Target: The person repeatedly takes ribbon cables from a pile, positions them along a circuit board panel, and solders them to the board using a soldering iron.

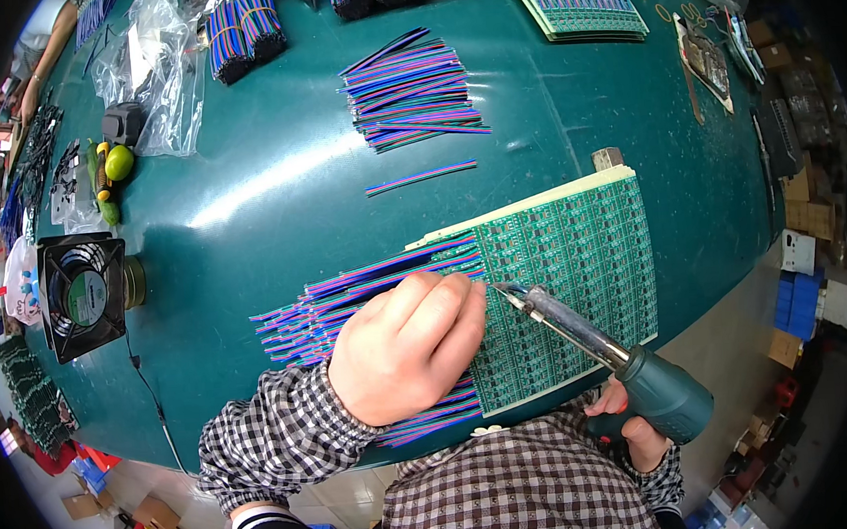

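Observation:
A green panel of small circuit boards (579,274) lies in front of me on a pale stack. Rows of multicoloured ribbon wires (348,293) stick out from its left side. My left hand (409,348) is closed in a pinch at the panel's left part, on a ribbon wire whose end is mostly hidden by the fingers. My right hand (633,431) grips the green handle of a soldering iron (669,395). The iron's tip points up and left, close to my left fingertips and over the boards.
Loose ribbon wires (413,95) lie beyond the panel, with a single wire (421,177) nearer. A black fan (84,295) stands at left, near a green fruit (120,163). Another board stack (583,22) sits at far right. A small block (607,159) touches the panel's far edge.

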`<control>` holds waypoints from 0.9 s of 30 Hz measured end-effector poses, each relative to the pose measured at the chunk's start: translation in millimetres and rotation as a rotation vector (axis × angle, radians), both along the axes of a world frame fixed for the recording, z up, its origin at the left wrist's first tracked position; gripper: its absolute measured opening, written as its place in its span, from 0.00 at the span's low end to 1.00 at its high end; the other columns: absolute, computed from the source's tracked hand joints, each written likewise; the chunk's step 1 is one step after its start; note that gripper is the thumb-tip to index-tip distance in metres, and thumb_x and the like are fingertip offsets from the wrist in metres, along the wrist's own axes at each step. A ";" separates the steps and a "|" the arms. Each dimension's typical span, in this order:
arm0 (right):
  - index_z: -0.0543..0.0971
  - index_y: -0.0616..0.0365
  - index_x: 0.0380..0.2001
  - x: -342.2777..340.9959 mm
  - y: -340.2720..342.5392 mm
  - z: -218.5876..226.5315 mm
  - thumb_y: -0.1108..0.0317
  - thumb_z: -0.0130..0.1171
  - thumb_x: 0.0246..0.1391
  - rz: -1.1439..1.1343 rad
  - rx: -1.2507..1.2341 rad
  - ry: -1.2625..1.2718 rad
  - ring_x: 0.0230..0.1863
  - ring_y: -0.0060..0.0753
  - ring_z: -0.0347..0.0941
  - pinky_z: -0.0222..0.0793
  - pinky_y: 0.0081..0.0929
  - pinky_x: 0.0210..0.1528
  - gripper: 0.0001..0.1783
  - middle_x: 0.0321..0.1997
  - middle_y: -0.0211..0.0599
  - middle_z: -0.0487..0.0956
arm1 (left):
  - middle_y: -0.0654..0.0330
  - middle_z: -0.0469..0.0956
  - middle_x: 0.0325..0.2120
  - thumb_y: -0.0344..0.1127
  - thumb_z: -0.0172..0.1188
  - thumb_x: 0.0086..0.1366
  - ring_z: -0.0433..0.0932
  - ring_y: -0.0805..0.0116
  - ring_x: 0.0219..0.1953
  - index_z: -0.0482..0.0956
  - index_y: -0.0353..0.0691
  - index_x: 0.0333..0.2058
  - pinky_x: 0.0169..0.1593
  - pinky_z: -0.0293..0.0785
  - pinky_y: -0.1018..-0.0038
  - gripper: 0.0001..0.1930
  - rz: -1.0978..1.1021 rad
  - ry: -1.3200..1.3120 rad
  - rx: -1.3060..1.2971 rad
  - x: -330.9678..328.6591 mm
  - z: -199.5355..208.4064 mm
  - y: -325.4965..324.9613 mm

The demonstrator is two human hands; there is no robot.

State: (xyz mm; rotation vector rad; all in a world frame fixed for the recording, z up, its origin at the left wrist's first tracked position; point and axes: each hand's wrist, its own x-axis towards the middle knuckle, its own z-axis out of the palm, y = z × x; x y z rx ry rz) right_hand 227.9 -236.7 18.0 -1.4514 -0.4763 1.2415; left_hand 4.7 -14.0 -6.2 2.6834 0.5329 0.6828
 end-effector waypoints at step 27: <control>0.76 0.65 0.40 1.1 -4.3 1.9 0.48 0.70 0.55 0.112 -0.014 -0.042 0.42 0.39 0.78 0.81 0.39 0.48 0.28 0.37 0.39 0.75 | 0.53 0.78 0.40 0.32 0.60 0.50 0.79 0.62 0.41 0.82 0.28 0.41 0.40 0.77 0.75 0.19 0.010 0.074 0.233 -2.1 -4.0 -8.4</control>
